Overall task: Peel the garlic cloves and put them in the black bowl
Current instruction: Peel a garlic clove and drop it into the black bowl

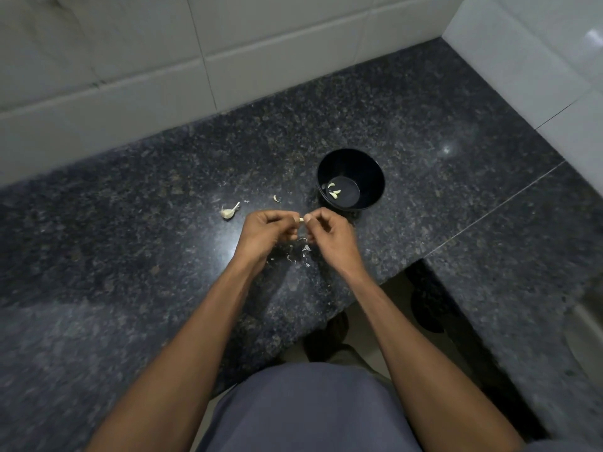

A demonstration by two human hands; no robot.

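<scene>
We pinch the garlic clove (301, 219) between left hand (266, 231) and right hand (329, 231); the black bowl (350, 179) sits just beyond our right hand, nearer it.

Dim overhead light — soft glare on the countertop (208, 252), edges bowed and slightly blurred.

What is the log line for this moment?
hands: both pinch clove | bowl: peeled cloves inside | counter: skins
</scene>
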